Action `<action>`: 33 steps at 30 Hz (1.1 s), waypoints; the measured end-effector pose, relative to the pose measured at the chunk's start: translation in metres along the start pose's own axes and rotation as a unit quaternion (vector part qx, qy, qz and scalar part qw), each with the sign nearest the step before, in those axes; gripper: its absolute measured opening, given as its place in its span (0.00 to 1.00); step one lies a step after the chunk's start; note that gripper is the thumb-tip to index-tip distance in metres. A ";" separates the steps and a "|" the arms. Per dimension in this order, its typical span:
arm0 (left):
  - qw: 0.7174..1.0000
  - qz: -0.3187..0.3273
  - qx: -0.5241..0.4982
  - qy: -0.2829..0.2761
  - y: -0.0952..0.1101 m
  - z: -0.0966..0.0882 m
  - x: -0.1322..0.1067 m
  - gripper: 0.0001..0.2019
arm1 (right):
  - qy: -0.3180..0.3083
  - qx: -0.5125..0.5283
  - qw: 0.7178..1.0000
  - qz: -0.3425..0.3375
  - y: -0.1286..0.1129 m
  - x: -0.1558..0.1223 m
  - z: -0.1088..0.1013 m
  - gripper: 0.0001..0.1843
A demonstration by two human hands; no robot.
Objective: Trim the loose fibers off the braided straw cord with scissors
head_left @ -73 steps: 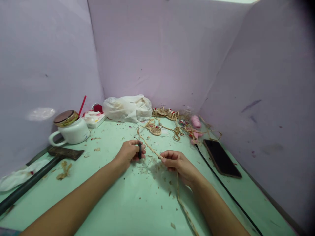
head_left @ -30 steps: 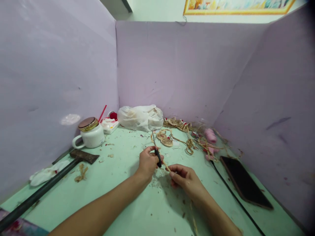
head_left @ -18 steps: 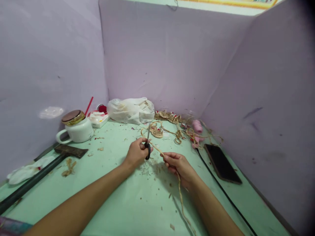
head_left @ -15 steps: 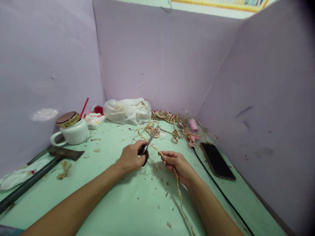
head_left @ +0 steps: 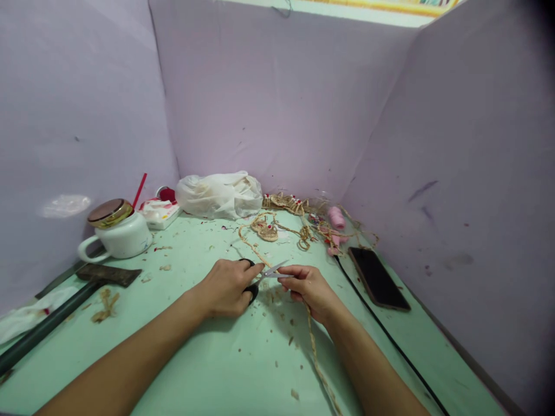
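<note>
Black-handled scissors (head_left: 262, 275) are gripped in my left hand (head_left: 228, 286), their blades parted and pointing right. A braided straw cord (head_left: 313, 341) is pinched in my right hand (head_left: 310, 289); it trails down toward the table's near edge. Its other stretch runs up and left from the blades, curving toward a small coiled straw piece with a red bead (head_left: 265, 229). The blades lie around the cord just left of my right fingertips. Fingers hide part of the cord.
A hammer (head_left: 108, 274) and a lidded white mug (head_left: 125, 237) stand at left. A white plastic bag (head_left: 221, 195) lies at the back, beside woven straw pieces (head_left: 281, 202). On the right are a pink thread spool (head_left: 336, 218), a phone (head_left: 378, 278) and a black cable (head_left: 381, 329).
The scissors have swung from pointing upward to pointing right, and their blades have opened around the cord. My right hand keeps its pinch on the cord. The view has shifted slightly.
</note>
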State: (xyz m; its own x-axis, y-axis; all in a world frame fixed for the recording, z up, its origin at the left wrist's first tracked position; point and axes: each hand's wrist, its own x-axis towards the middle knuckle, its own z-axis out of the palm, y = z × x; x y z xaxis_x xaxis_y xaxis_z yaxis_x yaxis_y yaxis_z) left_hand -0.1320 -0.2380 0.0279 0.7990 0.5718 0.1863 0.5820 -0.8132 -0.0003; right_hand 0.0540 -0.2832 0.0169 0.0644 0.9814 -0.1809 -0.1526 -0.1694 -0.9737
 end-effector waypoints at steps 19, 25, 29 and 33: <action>0.999 0.014 0.010 -0.027 -0.008 0.003 -0.001 0.25 | -0.020 -0.057 0.998 -0.010 0.000 -0.002 0.002 0.10; 0.996 -0.008 -0.086 0.003 -0.011 0.000 0.000 0.22 | -0.002 -0.031 1.000 -0.002 -0.001 -0.002 0.000 0.09; 0.990 -0.070 -0.115 0.050 -0.014 0.000 0.002 0.22 | 0.020 -0.027 0.999 0.019 -0.004 -0.002 -0.001 0.15; 0.994 -0.075 -0.069 0.030 -0.013 0.003 0.002 0.24 | 0.046 -0.062 0.997 -0.004 -0.002 0.000 -0.002 0.16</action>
State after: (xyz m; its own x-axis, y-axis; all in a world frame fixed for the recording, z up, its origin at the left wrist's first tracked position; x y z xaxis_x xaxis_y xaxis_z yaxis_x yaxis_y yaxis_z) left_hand -0.1378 -0.2257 0.0249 0.6923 0.6832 0.2320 0.6640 -0.7291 0.1658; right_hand 0.0559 -0.2829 0.0184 0.1558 0.9715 -0.1788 -0.0294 -0.1764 -0.9839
